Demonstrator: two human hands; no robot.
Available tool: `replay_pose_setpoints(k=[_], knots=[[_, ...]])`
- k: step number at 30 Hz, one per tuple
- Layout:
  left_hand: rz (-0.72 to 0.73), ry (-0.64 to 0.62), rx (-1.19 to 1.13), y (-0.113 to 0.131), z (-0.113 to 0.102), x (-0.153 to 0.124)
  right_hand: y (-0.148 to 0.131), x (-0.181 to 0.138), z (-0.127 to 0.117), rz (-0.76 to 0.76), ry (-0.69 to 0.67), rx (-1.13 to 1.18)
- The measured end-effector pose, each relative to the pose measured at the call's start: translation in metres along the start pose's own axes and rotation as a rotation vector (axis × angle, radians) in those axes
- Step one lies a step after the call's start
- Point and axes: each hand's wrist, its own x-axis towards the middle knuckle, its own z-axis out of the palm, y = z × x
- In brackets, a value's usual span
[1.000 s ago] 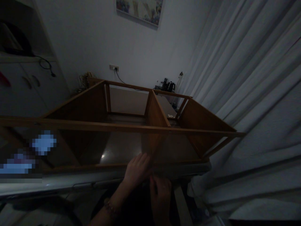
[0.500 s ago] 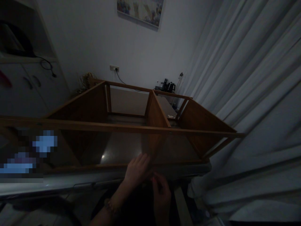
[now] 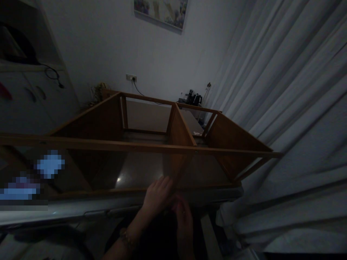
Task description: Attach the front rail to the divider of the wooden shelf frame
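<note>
A brown wooden shelf unit [image 3: 103, 145] lies across a table, with its divider board [image 3: 182, 126] in the middle. My left hand [image 3: 157, 193] grips its lower front rail near the foot of the divider, fingers bent over the rail. A beaded bracelet [image 3: 126, 238] circles that wrist. Just below and to the right, my right hand [image 3: 184, 220] is closed in a pinch close to the left thumb. What sits between its fingertips is too dark and small to make out.
The table's pale edge [image 3: 67, 209] runs beneath the unit. At left, a blurred-out patch [image 3: 50, 164] covers something behind the front rail. Long curtains [image 3: 284, 108] hang at right. A black kettle [image 3: 197, 99] stands at the back, and white cabinets [image 3: 35, 104] stand at far left.
The fingers of my right hand have turned and shifted slightly left, still pinched. My left hand and the shelf unit stay in place.
</note>
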Motion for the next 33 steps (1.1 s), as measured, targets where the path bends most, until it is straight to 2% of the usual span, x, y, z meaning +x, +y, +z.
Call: replay_pose_setpoints(k=[6, 14, 19, 28, 30, 33], knots=[[-0.004, 0.028, -0.009, 0.001, 0.0, -0.001, 0.009, 0.0, 0.003, 0.1, -0.021, 0.146], [0.019, 0.04, -0.01, -0.001, 0.001, -0.001, 0.011, 0.002, 0.0, 0.063, -0.097, 0.166], [0.011, 0.045, -0.019, -0.001, 0.005, -0.002, 0.002, 0.007, -0.007, 0.1, -0.057, 0.194], [0.025, 0.028, -0.006, -0.001, -0.003, 0.0, -0.013, 0.004, 0.004, -0.184, 0.005, -0.131], [0.032, 0.033, -0.002, -0.001, -0.002, 0.0, -0.011, 0.003, 0.006, -0.185, 0.04, -0.158], [0.026, 0.028, 0.002, -0.001, 0.0, -0.001, -0.006, 0.002, 0.006, -0.143, 0.103, -0.079]])
